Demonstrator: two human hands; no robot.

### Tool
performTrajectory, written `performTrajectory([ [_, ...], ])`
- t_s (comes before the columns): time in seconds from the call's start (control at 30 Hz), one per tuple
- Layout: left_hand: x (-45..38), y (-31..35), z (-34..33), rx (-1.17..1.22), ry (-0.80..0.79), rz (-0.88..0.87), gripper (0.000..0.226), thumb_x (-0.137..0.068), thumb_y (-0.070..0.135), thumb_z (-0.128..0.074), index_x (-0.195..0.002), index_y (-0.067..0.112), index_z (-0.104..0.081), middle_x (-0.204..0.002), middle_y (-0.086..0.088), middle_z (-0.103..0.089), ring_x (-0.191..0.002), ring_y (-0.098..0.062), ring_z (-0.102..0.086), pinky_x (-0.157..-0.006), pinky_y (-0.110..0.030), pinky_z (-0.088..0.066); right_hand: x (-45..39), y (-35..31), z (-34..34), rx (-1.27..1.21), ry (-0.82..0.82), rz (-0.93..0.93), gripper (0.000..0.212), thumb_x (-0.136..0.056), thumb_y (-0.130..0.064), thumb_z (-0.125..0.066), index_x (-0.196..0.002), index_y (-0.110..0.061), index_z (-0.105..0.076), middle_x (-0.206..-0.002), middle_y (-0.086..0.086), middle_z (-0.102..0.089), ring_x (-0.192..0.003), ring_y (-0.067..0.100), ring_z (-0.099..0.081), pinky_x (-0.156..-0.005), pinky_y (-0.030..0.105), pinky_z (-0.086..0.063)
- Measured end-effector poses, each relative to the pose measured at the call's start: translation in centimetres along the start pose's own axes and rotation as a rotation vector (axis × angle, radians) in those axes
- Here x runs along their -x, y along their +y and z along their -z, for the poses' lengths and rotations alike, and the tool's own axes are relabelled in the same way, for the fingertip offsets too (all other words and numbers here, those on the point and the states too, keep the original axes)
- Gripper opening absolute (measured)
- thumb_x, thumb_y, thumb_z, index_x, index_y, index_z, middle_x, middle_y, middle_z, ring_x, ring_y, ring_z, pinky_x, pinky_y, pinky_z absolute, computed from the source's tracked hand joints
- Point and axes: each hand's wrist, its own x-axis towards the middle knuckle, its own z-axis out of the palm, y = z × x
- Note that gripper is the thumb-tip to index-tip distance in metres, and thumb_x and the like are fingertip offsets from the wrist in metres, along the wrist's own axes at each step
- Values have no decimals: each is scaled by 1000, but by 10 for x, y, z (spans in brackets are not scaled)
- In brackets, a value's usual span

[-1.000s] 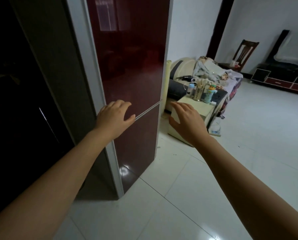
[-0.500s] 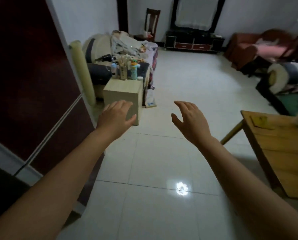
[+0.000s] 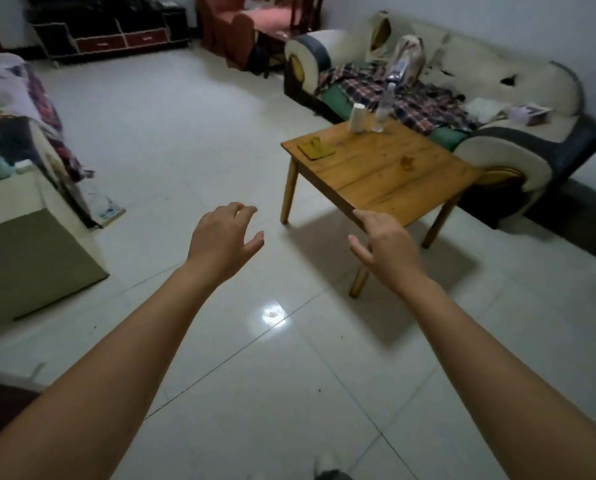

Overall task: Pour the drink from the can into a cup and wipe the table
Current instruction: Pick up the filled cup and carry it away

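Since the frame 1 second back, the view has swung off the dark red door and across the room, so the wooden table (image 3: 386, 171) now sits whole in front and to the right, where half a second ago only its corner showed. Behind it runs a worn sofa (image 3: 480, 98) strewn with a plaid cloth. On the table's far edge stand a white roll of paper (image 3: 358, 118) and a clear plastic bottle (image 3: 383, 107), with a flat yellow-brown piece (image 3: 315, 149) near the left corner and a small amber spot (image 3: 407, 162), too small to identify. No can or cup can be made out here, so I cannot tell where the drink is. Both arms reach forward over the tiled floor (image 3: 192, 140): the left hand (image 3: 223, 240) and right hand (image 3: 384, 247) each have fingers loosely spread and hold nothing. By my reading, nothing is poured or wiped yet; all steps remain.
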Motion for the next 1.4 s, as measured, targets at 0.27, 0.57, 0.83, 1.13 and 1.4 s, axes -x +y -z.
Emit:
performTrajectory([
  [0.27,-30,103,-47,68,-81,-264,48,-89,34,-54,-130,9,-49,-128,-13,-55,-114,-29,-52,-92,-39,-43,80,83,31,67,33,-325,46,-93,-28,-49,-134,-10,-43,-133,9,-52,-125,23,-44,-101,34,-36],
  [0.57,-45,217,-102,36,-154,-497,48,-85,30,-61,-127,9,-50,-124,-14,-58,-109,-29,-56,-88,-38,-47,163,187,62,63,36,-577,48,-93,-27,-49,-136,-8,-41,-135,10,-51,-126,25,-43,-102,36,-35],
  [0.83,-63,316,-151,54,-184,-559,49,-87,33,-58,-129,11,-48,-125,-12,-56,-112,-27,-54,-91,-38,-46,203,277,80,89,-32,-624,48,-93,-27,-48,-136,-8,-41,-137,8,-48,-128,24,-41,-103,37,-34],
  [1.13,-112,391,-199,33,-263,-599,53,-87,35,-57,-133,12,-44,-130,-11,-53,-115,-26,-53,-92,-36,-46,200,364,90,82,-75,-699,49,-94,-29,-46,-137,-10,-39,-140,5,-46,-130,22,-38,-104,34,-31],
  [1.4,-212,466,-243,66,-272,-644,51,-90,33,-54,-135,12,-42,-134,-10,-49,-118,-24,-50,-93,-32,-42,136,471,92,94,-84,-738,49,-94,-30,-45,-139,-11,-36,-142,4,-43,-132,20,-34,-106,33,-28],
])
